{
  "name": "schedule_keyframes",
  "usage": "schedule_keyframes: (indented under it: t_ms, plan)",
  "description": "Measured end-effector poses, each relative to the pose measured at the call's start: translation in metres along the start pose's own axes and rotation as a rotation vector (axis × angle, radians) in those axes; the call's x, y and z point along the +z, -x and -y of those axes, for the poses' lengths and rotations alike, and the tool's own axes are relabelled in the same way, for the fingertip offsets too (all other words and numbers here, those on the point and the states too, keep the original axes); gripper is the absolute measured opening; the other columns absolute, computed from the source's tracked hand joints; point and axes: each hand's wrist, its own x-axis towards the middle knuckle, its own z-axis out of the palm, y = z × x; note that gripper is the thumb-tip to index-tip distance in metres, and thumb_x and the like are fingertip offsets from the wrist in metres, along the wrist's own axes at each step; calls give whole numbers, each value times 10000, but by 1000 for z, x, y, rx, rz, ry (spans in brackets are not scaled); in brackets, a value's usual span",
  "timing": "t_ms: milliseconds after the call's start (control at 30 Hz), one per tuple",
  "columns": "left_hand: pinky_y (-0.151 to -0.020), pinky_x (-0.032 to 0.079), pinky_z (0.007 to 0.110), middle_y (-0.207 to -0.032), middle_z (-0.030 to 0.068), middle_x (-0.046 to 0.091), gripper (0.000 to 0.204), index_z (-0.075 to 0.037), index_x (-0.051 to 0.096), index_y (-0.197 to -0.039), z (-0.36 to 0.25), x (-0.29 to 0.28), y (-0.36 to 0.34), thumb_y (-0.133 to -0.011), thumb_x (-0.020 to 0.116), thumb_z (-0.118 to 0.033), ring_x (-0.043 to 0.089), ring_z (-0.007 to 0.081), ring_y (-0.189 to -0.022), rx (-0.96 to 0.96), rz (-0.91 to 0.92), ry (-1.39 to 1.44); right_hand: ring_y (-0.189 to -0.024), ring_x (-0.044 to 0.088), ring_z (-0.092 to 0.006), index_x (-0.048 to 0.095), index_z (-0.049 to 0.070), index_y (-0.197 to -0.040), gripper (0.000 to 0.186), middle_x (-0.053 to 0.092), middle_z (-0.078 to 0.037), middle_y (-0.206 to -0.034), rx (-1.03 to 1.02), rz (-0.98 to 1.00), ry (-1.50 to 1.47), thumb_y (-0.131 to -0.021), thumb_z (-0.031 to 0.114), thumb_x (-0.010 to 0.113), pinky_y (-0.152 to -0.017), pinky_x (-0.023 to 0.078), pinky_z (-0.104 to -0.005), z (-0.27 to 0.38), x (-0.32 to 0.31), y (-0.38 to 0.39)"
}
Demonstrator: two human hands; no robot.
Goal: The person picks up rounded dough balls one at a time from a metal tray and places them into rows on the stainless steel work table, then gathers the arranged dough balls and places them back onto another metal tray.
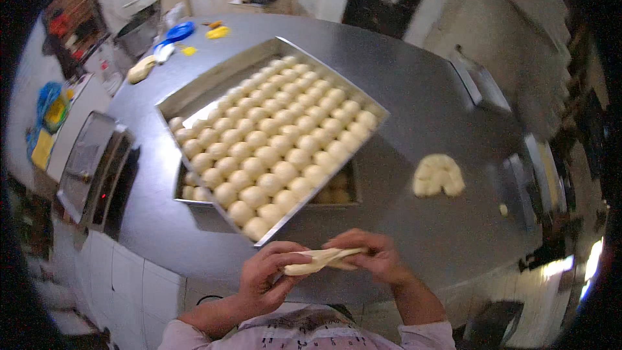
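Between my two hands a piece of pale dough (317,261) is stretched in folds, just above the near edge of the table. My left hand (269,272) grips its left end, thumb on top. The right end is pinched in the fingers of my right hand (372,256). Just beyond my hands, a metal tray (214,84) holds many round dough balls (267,155) in rows, with a bare strip along its far left side. It rests at an angle across a second tray (334,201), which also holds dough balls, mostly hidden.
A larger lump of dough (438,175) lies on the metal table (389,220) to the right, with a tiny dough bit (503,209) beyond it. A scale (97,168) stands at the left edge. A blue lid (180,31) and yellow scraps (218,32) lie at the far left.
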Motion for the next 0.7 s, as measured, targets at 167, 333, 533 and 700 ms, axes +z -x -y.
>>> schedule_keyframes:
  t_ms: [167, 333, 533, 700]
  plan:
    - [-839, 454, 352, -1029, 102, 499, 185, -52, 479, -1002, 21, 80, -8, -828, 506, 5, 550, 272, -1008, -290, -136, 513, -1060, 533, -231, 546, 52, -1182, 332, 565, -103, -1161, 259, -1037, 246, -872, 170, 527, -884, 437, -364, -55, -82, 162]
    - [-755, 454, 325, -968, 65, 439, 206, -91, 376, -876, 10, 144, -37, -818, 523, 41, 529, 224, -898, -532, -63, 664, -1224, 318, -386, 428, 59, -1277, 471, 403, -190, -1308, 460, -849, 1591, -890, 323, 482, -1033, 240, -480, -120, -188, 229]
    - [-556, 353, 218, -723, 0, 425, 326, -115, 346, -704, 13, 190, -25, -755, 602, 80, 418, 81, -652, -633, 61, 384, -919, 491, -353, 517, 49, -919, 279, 547, -174, -947, 45, -985, 1188, -802, 291, 589, -775, 376, -495, -134, -191, 165]
    - [-618, 411, 229, -829, 6, 469, 285, -88, 464, -879, 13, 171, -26, -722, 655, 53, 487, 102, -733, -754, -46, 261, -865, 513, -341, 538, 58, -866, 247, 568, -141, -866, 202, -1147, 1320, -721, 209, 669, -756, 393, -470, -133, -251, 227]
